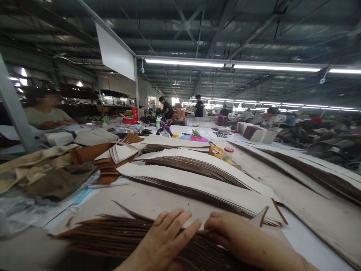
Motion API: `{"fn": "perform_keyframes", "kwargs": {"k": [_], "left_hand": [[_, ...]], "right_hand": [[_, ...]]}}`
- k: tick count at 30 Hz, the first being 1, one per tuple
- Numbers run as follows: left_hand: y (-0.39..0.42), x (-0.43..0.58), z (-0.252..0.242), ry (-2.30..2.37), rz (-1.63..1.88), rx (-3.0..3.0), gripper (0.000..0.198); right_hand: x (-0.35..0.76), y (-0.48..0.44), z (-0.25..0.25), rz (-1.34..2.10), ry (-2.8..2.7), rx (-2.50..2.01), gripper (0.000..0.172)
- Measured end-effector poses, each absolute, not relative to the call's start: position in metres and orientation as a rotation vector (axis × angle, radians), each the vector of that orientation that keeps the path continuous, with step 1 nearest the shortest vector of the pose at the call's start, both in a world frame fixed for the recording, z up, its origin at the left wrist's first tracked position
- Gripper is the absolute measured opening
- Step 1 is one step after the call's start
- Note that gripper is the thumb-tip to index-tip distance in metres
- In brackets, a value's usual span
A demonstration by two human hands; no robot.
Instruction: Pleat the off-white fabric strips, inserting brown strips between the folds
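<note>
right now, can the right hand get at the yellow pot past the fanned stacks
Probably not without leaning: the right hand rests on the nearest brown stack, and the yellow pot stands beyond two more fanned stacks.

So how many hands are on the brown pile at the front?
2. The left hand lies flat on the brown pile; the right hand touches it just beside. No other hands show there.

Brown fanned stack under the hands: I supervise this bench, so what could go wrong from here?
The left hand lies flat on the fanned stack, so a push could slide its sheets out of order. The right hand sits by the neighbouring row, whose lifted corner piece might snag.
</note>
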State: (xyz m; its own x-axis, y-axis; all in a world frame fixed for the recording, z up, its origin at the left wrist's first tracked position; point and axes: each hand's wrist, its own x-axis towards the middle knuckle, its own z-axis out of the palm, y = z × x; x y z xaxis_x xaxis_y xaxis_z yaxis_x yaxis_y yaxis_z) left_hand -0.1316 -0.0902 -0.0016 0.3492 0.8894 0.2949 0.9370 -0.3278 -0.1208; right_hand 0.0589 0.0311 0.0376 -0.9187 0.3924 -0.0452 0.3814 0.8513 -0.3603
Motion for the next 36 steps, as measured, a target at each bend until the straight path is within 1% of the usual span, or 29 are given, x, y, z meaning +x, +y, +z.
{"fn": "perform_keyframes", "kwargs": {"k": [1, 2, 4, 5, 7, 9, 10, 12, 15, 18, 21, 23, 25, 28, 30, 32, 36], "left_hand": [[-0.088, -0.132, 0.005, -1.677, -0.249, -2.351, 0.08], [-0.085, -0.132, 0.01, -1.728, -0.227, -2.372, 0.08], [-0.079, -0.132, 0.014, -1.846, -0.176, -2.453, 0.073], [-0.077, -0.133, 0.014, -1.899, -0.168, -2.487, 0.071], [-0.073, -0.133, 0.01, -1.954, -0.192, -2.503, 0.068], [-0.07, -0.135, 0.006, -1.933, -0.211, -2.481, 0.066], [-0.068, -0.136, 0.006, -1.902, -0.197, -2.477, 0.065], [-0.063, -0.139, 0.011, -1.823, -0.143, -2.483, 0.06], [-0.054, -0.142, 0.029, -1.698, -0.111, -2.466, 0.055], [-0.048, -0.14, 0.037, -1.659, -0.142, -2.455, 0.056], [-0.045, -0.135, 0.025, -1.782, -0.151, -2.413, 0.064], [-0.044, -0.132, 0.014, -1.859, -0.177, -2.389, 0.07], [-0.044, -0.132, 0.007, -1.884, -0.209, -2.415, 0.072], [-0.046, -0.134, 0.004, -1.897, -0.227, -2.456, 0.067], [-0.047, -0.136, 0.004, -1.905, -0.222, -2.461, 0.067], [-0.047, -0.137, 0.004, -1.905, -0.212, -2.464, 0.068], [-0.048, -0.137, 0.004, -1.872, -0.181, -2.489, 0.067]], "right_hand": [[0.062, 0.023, 0.043, 0.625, -2.99, -0.626, 0.026], [0.066, 0.017, 0.046, 0.684, -2.983, -0.64, 0.029], [0.073, 0.008, 0.046, 0.742, -2.968, -0.678, 0.034], [0.075, 0.006, 0.043, 0.711, -2.971, -0.701, 0.036], [0.08, 0.005, 0.029, 0.492, -3.005, -0.792, 0.047], [0.083, 0.006, 0.014, 0.228, -3.019, -0.89, 0.059], [0.085, 0.007, 0.009, 0.155, -3.009, -0.912, 0.062], [0.088, 0.008, 0.007, 0.13, -2.97, -0.909, 0.064], [0.093, 0.01, 0.02, 0.141, -2.884, -0.918, 0.06], [0.094, 0.014, 0.025, 0.099, -2.823, -0.92, 0.06], [0.099, 0.021, 0.009, 0.087, -2.779, -0.953, 0.059], [0.111, 0.027, -0.005, 0.143, -2.7, -0.957, 0.056], [0.132, 0.033, -0.015, 0.267, -2.513, -0.969, 0.054], [0.174, 0.043, -0.026, 0.454, -1.913, -1.15, 0.055], [0.2, 0.047, -0.034, 0.557, -1.522, -1.25, 0.06], [0.216, 0.05, -0.044, 0.634, -1.408, -1.273, 0.064], [0.216, 0.05, -0.059, 0.765, -1.463, -1.231, 0.072]]}}
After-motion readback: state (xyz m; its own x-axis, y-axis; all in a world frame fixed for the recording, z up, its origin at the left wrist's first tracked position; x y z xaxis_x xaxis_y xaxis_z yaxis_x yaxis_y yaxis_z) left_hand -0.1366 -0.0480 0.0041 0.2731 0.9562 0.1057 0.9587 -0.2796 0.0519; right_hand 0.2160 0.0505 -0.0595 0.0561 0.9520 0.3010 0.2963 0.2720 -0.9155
